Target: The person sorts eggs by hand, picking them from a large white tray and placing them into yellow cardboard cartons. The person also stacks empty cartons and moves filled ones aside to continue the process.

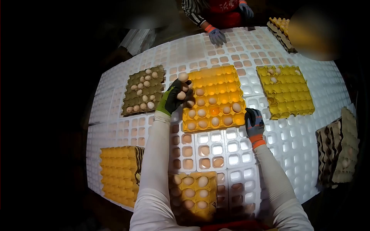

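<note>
Head view: left hand (pixel 175 96) grips eggs (pixel 183 85) beside green tray (pixel 144 90), yellow tray (pixel 221 79).

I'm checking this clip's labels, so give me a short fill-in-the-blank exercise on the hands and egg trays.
1. The left hand holds several ____.
2. The right hand rests at the lower right corner of the lit ____ tray.
3. The tray with eggs left of that hand is ____ in colour.
4. A co-worker's gloved hand rests on the white ____.

Missing: eggs; yellow; green; table

Matt pulp egg tray (pixel 223 82) — smooth eggs (pixel 201 112)
</note>
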Tool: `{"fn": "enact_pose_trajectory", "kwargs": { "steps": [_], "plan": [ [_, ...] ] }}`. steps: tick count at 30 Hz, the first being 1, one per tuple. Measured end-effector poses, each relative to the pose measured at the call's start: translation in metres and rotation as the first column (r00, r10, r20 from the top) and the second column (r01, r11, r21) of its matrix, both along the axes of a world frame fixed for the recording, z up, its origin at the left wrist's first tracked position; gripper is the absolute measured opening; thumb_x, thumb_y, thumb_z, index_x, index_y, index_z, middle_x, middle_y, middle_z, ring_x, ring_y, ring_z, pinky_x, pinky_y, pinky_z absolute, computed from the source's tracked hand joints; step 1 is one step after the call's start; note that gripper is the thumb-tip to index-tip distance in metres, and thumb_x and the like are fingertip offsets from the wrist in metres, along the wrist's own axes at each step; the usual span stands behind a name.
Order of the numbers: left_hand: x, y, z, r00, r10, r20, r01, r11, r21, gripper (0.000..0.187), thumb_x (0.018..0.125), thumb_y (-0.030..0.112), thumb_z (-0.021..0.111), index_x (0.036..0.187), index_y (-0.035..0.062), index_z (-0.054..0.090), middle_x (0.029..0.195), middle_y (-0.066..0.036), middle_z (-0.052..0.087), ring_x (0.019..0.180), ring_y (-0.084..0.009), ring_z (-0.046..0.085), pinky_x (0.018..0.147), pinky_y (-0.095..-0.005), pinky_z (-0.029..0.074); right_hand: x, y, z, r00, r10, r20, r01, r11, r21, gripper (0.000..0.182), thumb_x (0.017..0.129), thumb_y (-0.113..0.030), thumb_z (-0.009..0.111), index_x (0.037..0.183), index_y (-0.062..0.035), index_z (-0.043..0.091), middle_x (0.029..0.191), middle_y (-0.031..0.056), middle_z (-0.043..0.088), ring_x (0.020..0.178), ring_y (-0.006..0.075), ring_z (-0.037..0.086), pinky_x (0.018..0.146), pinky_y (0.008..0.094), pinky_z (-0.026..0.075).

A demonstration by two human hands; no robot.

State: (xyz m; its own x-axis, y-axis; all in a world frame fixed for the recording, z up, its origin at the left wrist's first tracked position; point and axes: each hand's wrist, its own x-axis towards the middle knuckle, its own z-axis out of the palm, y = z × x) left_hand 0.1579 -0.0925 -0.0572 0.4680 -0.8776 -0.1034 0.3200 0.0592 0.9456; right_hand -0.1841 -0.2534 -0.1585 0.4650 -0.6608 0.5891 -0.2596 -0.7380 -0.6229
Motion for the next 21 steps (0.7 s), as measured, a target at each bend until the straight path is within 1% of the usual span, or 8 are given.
{"fn": "enact_pose_trajectory", "kwargs": {
  "steps": [3,7,9,11,14,17,20,21],
  "plan": [
    [-0.016,0.012,-0.006,0.972,0.026,-0.232,-0.055,0.991,-0.12,0.037,0.103,0.014,0.056,0.138,0.0066,0.049,0.124,-0.008,0.057,0.107,-0.0199,0.065,0.081,-0.0302,0.059,0.003,-0.004,0.0,0.998,0.025,0.051,-0.028,0.998,0.051,0.028,0.087,-0.003,0.068,0.115,-0.0064,0.067,0.106,0.0134,0.066,0.099,0.0326,0.063,0.087,0.0401,0.051],
    [-0.026,0.034,-0.008,0.98,0.125,-0.152,-0.148,0.978,-0.145,0.044,0.103,0.022,0.059,0.144,0.0154,0.045,0.127,-0.005,0.057,0.108,-0.0205,0.067,0.075,-0.0293,0.061,0.021,0.003,0.028,0.991,-0.057,0.125,0.047,0.996,0.08,0.029,0.086,-0.005,0.069,0.115,-0.0062,0.068,0.108,0.0132,0.066,0.1,0.0323,0.062,0.088,0.04,0.051],
    [-0.03,0.042,-0.003,0.97,0.204,-0.135,-0.217,0.972,-0.094,0.043,0.103,0.025,0.06,0.143,0.0166,0.046,0.123,-0.004,0.058,0.107,-0.0188,0.067,0.072,-0.0265,0.061,0.054,0.008,0.055,0.994,0.079,0.079,-0.089,0.986,0.14,0.03,0.086,-0.014,0.071,0.116,-0.0116,0.068,0.11,0.0105,0.065,0.103,0.032,0.06,0.091,0.041,0.049],
    [-0.029,0.052,-0.006,0.968,0.22,-0.124,-0.235,0.964,-0.126,0.043,0.104,0.026,0.059,0.143,0.0163,0.047,0.121,-0.003,0.059,0.107,-0.0178,0.066,0.069,-0.0239,0.058,0.104,0.003,0.065,0.967,0.211,-0.143,-0.21,0.977,0.023,0.036,0.083,-0.024,0.075,0.119,-0.0194,0.068,0.114,0.0073,0.064,0.11,0.031,0.057,0.096,0.0422,0.046],
    [-0.039,0.071,-0.002,0.948,0.251,-0.197,-0.289,0.938,-0.194,0.043,0.104,0.025,0.058,0.144,0.0152,0.046,0.118,-0.003,0.058,0.107,-0.016,0.066,0.069,-0.024,0.057,0.177,0.007,0.085,0.765,0.062,-0.641,-0.183,0.975,-0.124,0.066,0.081,-0.047,0.074,0.14,-0.0258,0.054,0.144,0.0056,0.049,0.131,0.0335,0.044,0.106,0.052,0.037],
    [-0.047,0.093,-0.003,0.949,0.283,-0.141,-0.302,0.942,-0.145,0.047,0.104,0.024,0.059,0.148,0.0164,0.043,0.116,-0.004,0.058,0.104,-0.0163,0.067,0.07,-0.0255,0.057,0.214,0.012,0.08,0.679,-0.022,-0.734,-0.256,0.93,-0.264,0.059,0.081,-0.046,0.074,0.134,-0.025,0.062,0.144,0.0059,0.051,0.133,0.0326,0.044,0.106,0.0514,0.036],
    [-0.057,0.107,0.002,0.959,0.266,-0.101,-0.281,0.945,-0.17,0.056,0.102,0.026,0.062,0.151,0.0186,0.038,0.119,-0.004,0.058,0.106,-0.0179,0.066,0.071,-0.0266,0.057,0.222,0.012,0.099,0.498,0.054,-0.866,-0.293,0.95,-0.109,0.047,0.081,-0.046,0.073,0.123,-0.0231,0.071,0.139,0.0059,0.056,0.134,0.0321,0.043,0.107,0.0489,0.036],
    [-0.063,0.109,0.009,0.963,0.254,-0.088,-0.267,0.944,-0.192,0.057,0.101,0.028,0.063,0.152,0.0188,0.038,0.121,-0.004,0.058,0.106,-0.018,0.065,0.071,-0.0267,0.056,0.221,0.012,0.101,0.496,0.065,-0.866,-0.317,0.942,-0.111,0.044,0.081,-0.046,0.072,0.119,-0.0225,0.072,0.137,0.0055,0.058,0.135,0.0314,0.043,0.107,0.0484,0.036]
  ]
}}
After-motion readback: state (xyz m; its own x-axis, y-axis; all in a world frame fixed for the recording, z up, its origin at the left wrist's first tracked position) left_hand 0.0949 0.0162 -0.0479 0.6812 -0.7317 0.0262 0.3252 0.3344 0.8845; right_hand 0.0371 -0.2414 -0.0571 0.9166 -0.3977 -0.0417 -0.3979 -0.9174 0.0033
